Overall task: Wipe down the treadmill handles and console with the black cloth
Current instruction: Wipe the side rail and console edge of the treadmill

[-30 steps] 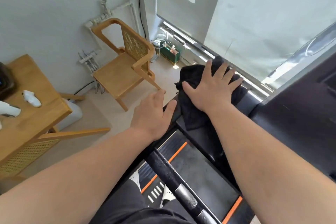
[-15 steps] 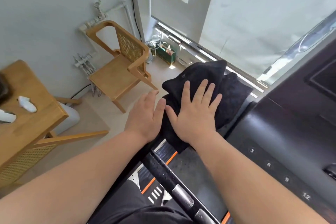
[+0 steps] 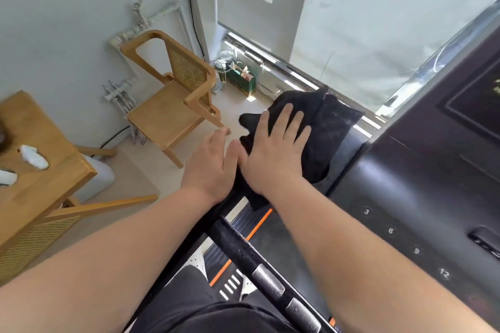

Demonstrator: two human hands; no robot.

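Black crumpled cloth [image 3: 327, 127] is lying on the left corner of the dark treadmill console [image 3: 422, 184], a little toward one o'clock from the middle of the view, and its lower tail is hanging over the corner's near edge. The right hand [image 3: 273, 154] is pressing flat on the cloth's seven o'clock part, fingers straight and spread, pointing toward twelve o'clock; it is grasping nothing, only bearing down. The left hand [image 3: 213, 167] is lying at the right hand's nine o'clock, released, fingers straight and together, its thumb side touching the right hand; whether its palm is resting on the console's edge I cannot tell. The black round treadmill handle with grey metal plates [image 3: 243, 249] is running from below the hands toward five o'clock, apart from both. Printed numbers 3, 6, 9 and 12 are showing on the console at the right forearm's three o'clock. The pale wooden armchair with a cane back [image 3: 173, 105] is standing at the cloth's ten o'clock, the light wooden table [image 3: 40, 178] is sitting at nine o'clock of the view, and a green gift bag [image 3: 240, 80] is standing on the floor at the armchair's three o'clock
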